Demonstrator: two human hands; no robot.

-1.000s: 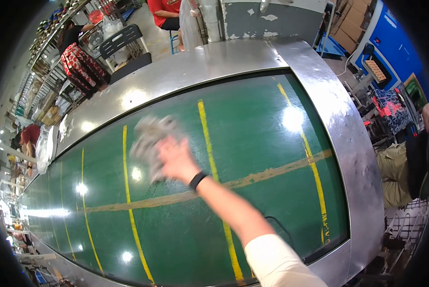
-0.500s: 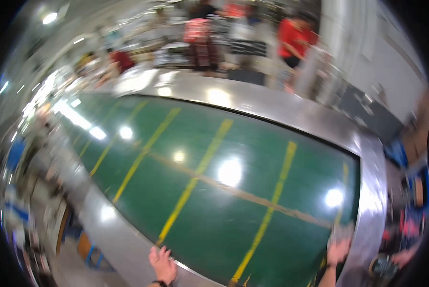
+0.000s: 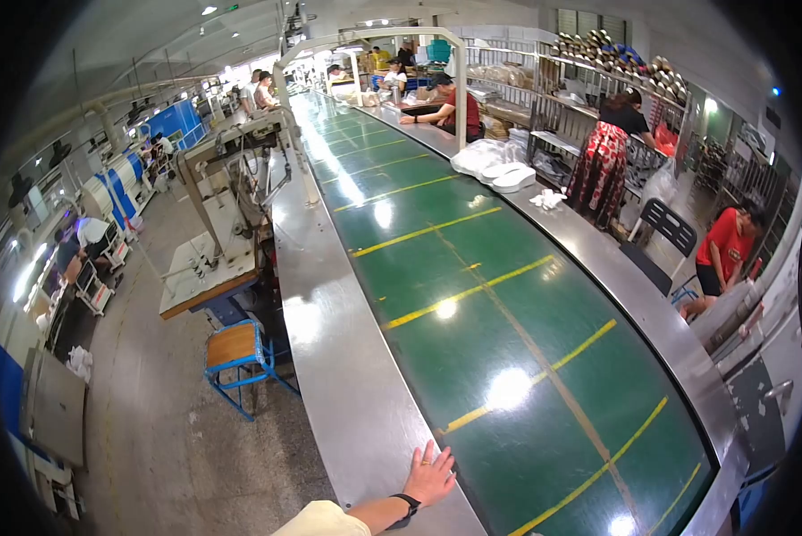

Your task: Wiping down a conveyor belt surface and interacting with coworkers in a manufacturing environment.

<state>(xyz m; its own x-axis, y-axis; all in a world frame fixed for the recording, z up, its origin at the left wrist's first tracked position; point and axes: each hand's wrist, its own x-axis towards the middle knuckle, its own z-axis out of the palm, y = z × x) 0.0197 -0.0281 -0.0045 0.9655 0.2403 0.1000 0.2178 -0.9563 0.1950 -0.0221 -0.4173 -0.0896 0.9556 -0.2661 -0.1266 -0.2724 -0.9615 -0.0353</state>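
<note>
A long green conveyor belt (image 3: pixel 472 295) with yellow cross lines runs away from the hand, up and to the left into the distance, framed by a broad steel border (image 3: pixel 329 304). Only one hand (image 3: pixel 429 474) of the person shows, at the lower edge with a black wristband behind it; which hand it is I cannot tell for sure, though the arm enters from the lower left. It lies flat, palm down, fingers spread wide, on the steel border just where the steel meets the green belt; it holds nothing.

Far up the belt's right side from the hand, a stack of white trays (image 3: pixel 495 165) sits on the far border, with a small white bundle (image 3: pixel 545 198) just past them. To the hand's upper left, on the floor, stands a sewing-machine table (image 3: pixel 206 268), and nearer, a blue-framed wooden stool (image 3: pixel 233 350). A black chair (image 3: pixel 664 228) stands beyond the far border.
</note>
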